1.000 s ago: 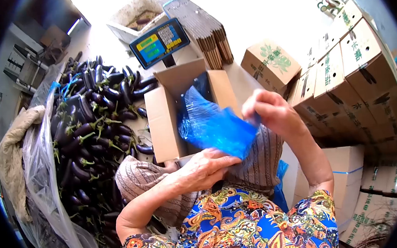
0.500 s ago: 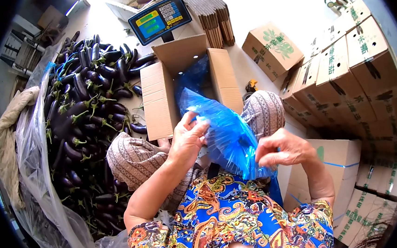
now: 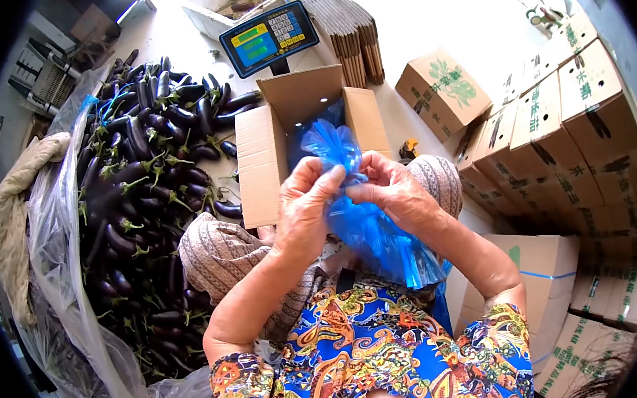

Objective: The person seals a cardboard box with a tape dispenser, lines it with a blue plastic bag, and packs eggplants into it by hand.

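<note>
Left hand [image 3: 305,204] and right hand [image 3: 402,192] pinch blue plastic [image 3: 370,232] — carton [image 3: 259,166] partly hidden.

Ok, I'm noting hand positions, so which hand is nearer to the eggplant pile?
Left. The left hand grips the blue bag on the side facing the eggplant pile; the right hand grips it farther across, towards the stacked boxes.

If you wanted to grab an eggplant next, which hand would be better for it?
Probably the left hand: it's on the same side as the eggplant pile. The right hand is farther away. Both are pinching the blue plastic, so the left would need to let go first.
</note>
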Demonstrator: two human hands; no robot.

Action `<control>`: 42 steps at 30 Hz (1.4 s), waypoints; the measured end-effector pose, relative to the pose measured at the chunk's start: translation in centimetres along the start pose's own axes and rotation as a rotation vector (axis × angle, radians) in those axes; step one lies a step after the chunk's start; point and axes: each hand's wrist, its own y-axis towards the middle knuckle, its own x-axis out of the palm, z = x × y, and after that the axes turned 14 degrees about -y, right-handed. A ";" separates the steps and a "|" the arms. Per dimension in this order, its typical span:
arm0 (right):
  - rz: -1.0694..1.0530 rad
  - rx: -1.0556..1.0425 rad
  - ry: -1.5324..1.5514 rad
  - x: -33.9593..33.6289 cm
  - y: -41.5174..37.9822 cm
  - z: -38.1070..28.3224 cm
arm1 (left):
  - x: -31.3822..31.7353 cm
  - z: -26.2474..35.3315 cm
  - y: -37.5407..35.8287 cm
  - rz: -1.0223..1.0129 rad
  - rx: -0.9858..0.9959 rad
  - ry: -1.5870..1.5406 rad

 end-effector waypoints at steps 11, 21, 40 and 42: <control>-0.170 0.002 0.658 4.0 3.3 0.1 | -1.5 6.9 -3.5 -0.061 0.245 -0.005; -0.207 -0.130 0.647 -1.7 2.6 -0.8 | -5.4 11.6 -7.2 0.071 0.316 0.014; 0.536 -0.316 -1.606 -5.9 -14.3 -7.1 | -5.8 13.1 -4.6 0.070 0.666 0.905; 0.487 -0.454 -1.332 -4.6 -14.9 -8.3 | -5.1 12.4 -5.0 0.045 0.631 0.858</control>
